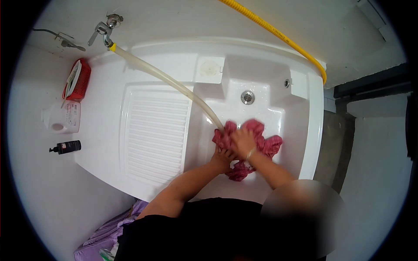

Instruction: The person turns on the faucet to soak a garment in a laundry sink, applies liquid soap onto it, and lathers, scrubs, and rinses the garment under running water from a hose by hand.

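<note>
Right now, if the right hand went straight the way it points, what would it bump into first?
Most likely the pinkish-red cloth bunched at the fingers of the right hand. The clear hose looks next in line, though depth is hard to judge here.

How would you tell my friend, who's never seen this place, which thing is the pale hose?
Find the big white sink, then the tap on the wall at the picture's upper left. The pale hose runs from that tap down to the red cloth. Unlike the yellow hose at upper right, it's pale and fixed to the tap.
</note>
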